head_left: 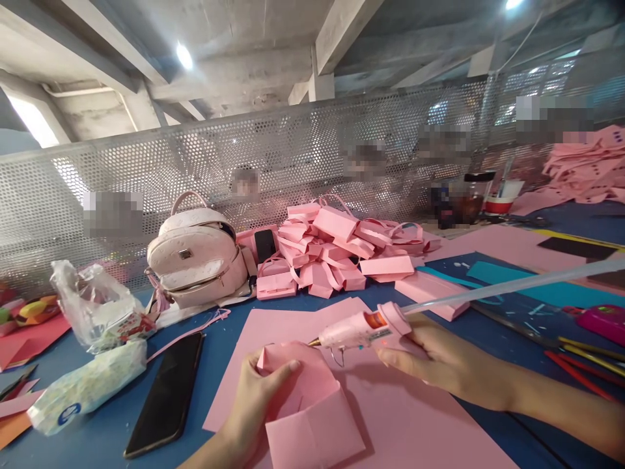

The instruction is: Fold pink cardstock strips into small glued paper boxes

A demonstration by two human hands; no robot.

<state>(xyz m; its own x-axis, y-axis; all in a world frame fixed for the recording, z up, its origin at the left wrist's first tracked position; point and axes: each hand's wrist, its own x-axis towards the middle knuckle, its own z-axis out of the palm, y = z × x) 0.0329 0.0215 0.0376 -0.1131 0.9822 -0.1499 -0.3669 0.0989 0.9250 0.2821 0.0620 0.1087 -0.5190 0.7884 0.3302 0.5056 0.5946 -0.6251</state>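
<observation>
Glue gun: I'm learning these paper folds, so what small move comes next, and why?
Probably ease the glue gun nozzle down onto the folded pink paper. The right hand aims its tip just above the flap's top edge, while the left hand pins that flap.

Blur patches are hiding whoever's sitting behind the mesh screen (293, 150), the left hand (258, 397) is covering part of the folded pink paper piece (312, 410), and the glue stick (512, 283) is running off the right edge.
</observation>
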